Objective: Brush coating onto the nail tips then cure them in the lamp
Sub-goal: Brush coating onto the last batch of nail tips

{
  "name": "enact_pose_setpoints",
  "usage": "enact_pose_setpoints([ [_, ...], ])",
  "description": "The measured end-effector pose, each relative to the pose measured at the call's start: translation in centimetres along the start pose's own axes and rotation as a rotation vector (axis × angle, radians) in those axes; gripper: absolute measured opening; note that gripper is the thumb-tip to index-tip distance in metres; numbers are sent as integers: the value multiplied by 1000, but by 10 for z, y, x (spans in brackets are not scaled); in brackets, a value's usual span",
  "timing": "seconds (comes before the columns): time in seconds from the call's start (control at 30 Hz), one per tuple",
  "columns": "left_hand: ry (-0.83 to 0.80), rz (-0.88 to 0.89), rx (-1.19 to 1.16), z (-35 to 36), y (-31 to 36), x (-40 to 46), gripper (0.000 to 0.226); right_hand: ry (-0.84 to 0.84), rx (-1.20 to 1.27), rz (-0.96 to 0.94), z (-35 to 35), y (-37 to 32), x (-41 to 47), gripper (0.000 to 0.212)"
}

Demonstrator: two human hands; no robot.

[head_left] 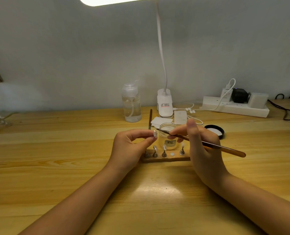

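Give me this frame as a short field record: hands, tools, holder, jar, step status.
left hand: left hand pinches one nail tip, raised above the holder
right hand: right hand has a grip on the brush, bristle end pointing at the held tip
holder: wooden holder with small stands; two nail tips visible on them, one spot bare
jar: open glass jar behind the holder; black lid lies off to its right
background: pump bottle, desk lamp base, power strip
curing lamp: not identifiable
step: coating, curing not yet done
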State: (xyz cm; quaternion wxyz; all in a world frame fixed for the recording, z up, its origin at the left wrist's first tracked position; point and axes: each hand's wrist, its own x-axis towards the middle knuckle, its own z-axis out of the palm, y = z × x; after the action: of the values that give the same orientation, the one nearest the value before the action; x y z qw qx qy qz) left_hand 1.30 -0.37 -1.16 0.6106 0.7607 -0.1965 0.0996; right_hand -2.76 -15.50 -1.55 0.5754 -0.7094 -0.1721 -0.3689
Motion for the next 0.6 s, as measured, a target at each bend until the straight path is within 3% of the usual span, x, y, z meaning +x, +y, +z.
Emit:
enact_pose_setpoints([
  [0.4, 14, -63, -25, 1, 0, 2, 14, -31, 83, 86, -1, 0, -4, 44],
  [0.6, 19, -74, -25, 0, 0, 0, 14, 5, -15, 22, 1, 0, 0, 32],
])
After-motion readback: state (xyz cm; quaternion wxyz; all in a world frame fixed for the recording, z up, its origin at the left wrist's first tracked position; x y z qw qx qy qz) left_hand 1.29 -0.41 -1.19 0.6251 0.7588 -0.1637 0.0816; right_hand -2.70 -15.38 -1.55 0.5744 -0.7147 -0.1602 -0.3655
